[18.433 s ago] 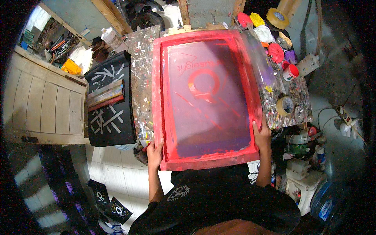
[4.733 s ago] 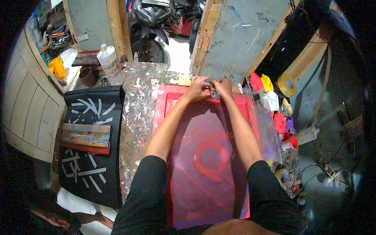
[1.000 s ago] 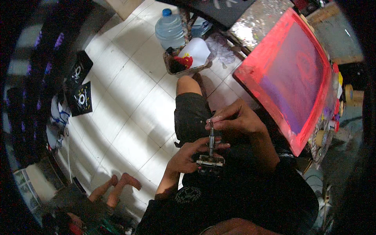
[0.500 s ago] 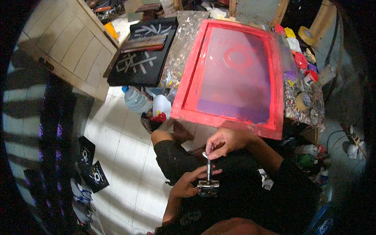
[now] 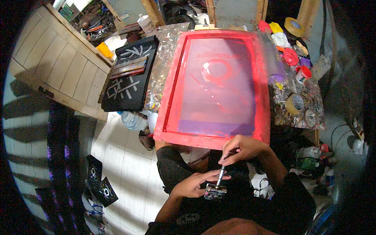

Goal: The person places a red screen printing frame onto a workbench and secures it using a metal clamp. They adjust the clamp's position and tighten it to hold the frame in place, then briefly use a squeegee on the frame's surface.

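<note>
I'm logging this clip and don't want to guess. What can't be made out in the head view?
- The small metal clamp in the left hand: too small and partly covered by the fingers to tell its parts.
- The tip of the tool in the right hand: hidden where it meets the clamp.
- The near edge of the red screen frame: what lies under it is hidden.

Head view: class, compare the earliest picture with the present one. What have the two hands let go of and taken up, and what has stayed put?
Both hands released the red screen frame they gripped by its near corners. Now the right hand pinches the top of a thin metal rod and the left hand steadies its small block over the lap. The frame, tape rolls and black printed cloth stayed put.
</note>
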A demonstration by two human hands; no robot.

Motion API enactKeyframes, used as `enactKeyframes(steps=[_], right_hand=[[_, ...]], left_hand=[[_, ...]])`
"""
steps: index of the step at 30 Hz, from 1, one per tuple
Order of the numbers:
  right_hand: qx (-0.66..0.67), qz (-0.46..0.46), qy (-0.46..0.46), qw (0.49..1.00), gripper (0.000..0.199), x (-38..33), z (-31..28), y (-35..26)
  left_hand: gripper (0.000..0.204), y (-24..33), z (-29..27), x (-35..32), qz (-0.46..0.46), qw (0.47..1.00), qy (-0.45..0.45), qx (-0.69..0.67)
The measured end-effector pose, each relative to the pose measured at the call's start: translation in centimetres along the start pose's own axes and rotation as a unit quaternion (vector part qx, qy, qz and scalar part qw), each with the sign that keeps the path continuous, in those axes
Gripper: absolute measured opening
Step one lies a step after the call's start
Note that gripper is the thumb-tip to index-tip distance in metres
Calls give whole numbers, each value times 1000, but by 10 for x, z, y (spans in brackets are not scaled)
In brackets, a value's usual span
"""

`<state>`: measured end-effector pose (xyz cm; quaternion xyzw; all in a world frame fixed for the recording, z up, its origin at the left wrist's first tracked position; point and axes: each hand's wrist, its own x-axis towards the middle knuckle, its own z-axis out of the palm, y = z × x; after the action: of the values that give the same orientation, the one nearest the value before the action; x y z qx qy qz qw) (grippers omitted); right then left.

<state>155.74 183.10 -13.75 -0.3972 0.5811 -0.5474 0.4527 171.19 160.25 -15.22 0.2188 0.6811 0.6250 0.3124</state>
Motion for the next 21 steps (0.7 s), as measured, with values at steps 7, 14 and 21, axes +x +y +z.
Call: enactKeyframes(steps=[7, 14, 21], right_hand=[[112, 68, 140, 982, 19, -30, -10, -3], [128, 87, 275, 949, 17, -59, -2, -21], [-14, 177, 372, 911, 25, -58, 20, -31]], left_hand=[[90, -3, -12, 52, 72, 994, -85, 4], [80, 6, -41, 78, 91, 987, -104, 85], [78, 10, -49, 81, 123, 981, -98, 116]])
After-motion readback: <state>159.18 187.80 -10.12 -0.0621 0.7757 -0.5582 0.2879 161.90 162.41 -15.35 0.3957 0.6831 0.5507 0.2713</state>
